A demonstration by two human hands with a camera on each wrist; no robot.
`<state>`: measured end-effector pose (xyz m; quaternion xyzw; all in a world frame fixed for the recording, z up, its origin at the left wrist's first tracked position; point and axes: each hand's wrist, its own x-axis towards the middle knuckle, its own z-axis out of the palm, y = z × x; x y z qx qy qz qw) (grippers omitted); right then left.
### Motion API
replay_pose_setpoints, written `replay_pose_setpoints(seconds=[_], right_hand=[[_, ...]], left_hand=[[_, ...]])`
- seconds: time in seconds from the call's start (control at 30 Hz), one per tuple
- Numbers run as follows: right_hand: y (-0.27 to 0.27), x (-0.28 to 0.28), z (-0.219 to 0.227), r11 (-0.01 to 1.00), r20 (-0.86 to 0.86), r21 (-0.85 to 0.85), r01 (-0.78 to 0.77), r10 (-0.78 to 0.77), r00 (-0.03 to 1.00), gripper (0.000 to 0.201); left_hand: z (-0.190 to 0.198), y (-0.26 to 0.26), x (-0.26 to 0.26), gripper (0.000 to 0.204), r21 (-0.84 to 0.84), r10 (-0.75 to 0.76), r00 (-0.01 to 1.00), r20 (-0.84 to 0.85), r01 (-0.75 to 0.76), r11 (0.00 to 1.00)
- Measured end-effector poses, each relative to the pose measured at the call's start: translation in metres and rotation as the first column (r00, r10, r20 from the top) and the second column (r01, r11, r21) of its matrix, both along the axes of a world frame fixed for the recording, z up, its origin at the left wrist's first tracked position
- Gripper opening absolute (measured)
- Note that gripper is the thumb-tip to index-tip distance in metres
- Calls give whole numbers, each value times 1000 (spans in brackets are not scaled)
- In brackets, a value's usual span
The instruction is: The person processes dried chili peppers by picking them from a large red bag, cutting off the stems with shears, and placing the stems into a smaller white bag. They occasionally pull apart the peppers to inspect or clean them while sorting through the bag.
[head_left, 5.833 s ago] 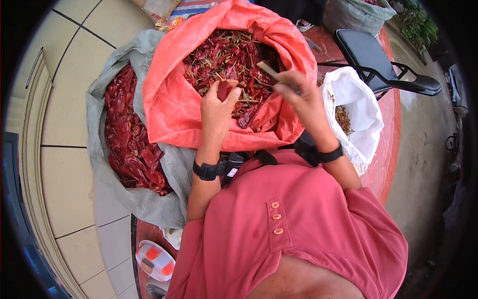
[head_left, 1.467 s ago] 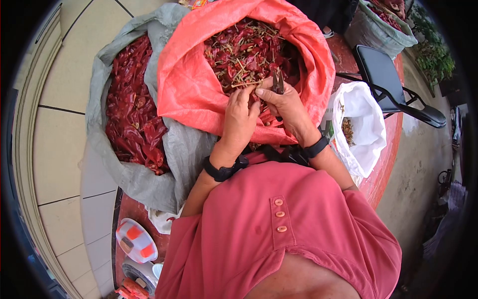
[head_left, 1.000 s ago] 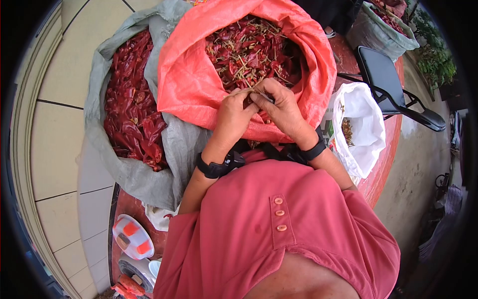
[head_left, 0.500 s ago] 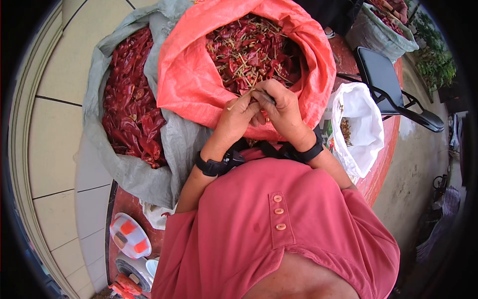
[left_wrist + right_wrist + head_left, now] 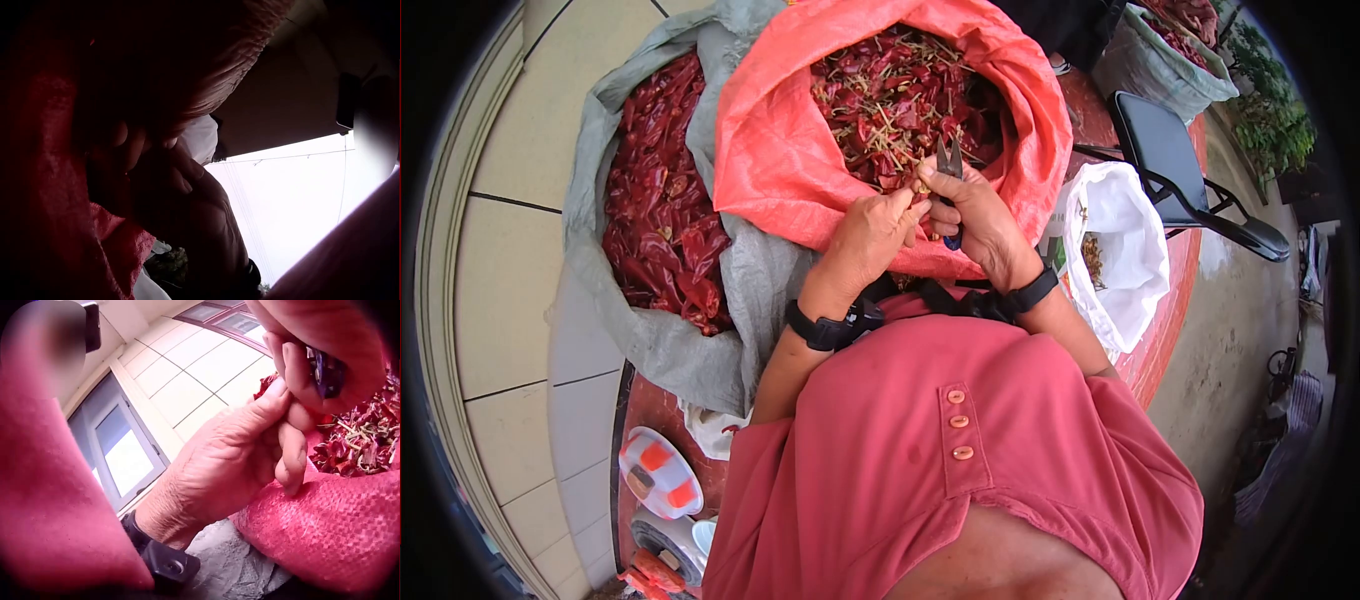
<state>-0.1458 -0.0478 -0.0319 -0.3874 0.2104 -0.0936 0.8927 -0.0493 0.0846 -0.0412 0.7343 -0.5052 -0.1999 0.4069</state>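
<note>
Left hand [image 5: 868,243] is pinching a dried chili [image 5: 265,385] at its fingertips, over red sack [image 5: 765,185]; right hand [image 5: 983,222] is gripping scissors [image 5: 949,160], blades pointing away from the person, just beside the left fingertips.

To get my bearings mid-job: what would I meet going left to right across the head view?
Grey woven sack of shiny red chillies → coral-red woven sack → white plastic bag → black metal-framed chair → leafy green plant.
</note>
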Motion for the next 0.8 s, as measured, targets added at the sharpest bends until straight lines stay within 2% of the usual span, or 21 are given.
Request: replay_pose_setpoints(seconds=[0.1,0.17,0.2,0.3,0.4,0.5,0.57,0.6,0.67,0.8], right_hand=[[-1,2,-5,990,49,-141,21,-15,999,11],[-3,4,-7,981,82,-193,35,-19,996,11],[-3,5,-6,984,86,-175,41,-26,996,10],[-3,5,-4,988,91,-145,56,-43,995,10],[-4,5,-8,984,87,-168,55,-41,995,9],[-7,6,-15,987,88,-156,30,-17,996,9],[-7,4,-16,994,83,-106,12,-3,997,10],[-7,4,-15,993,94,-119,9,2,996,10],[-4,4,-12,990,115,-142,7,10,993,10],[-1,3,-8,946,86,-311,89,-66,994,10]], left_hand=[[-10,-3,0,27,30,84,987,-136,-81,996],[-9,-6,-6,29,-43,113,967,-227,-126,991],[-8,-6,-7,32,-78,125,954,-272,-152,985],[-7,-5,-1,39,8,80,928,-364,-83,996],[-9,-5,-7,33,-86,105,886,-451,-160,983],[-4,-4,-6,31,-33,121,896,-427,-149,988],[-8,-4,-7,29,-79,180,961,-211,-200,977],[-9,-4,-7,28,-106,211,972,-98,-221,969],[-6,-3,-8,26,-137,239,971,-17,-239,961],[-7,-4,-11,23,-221,310,944,111,-280,934]])
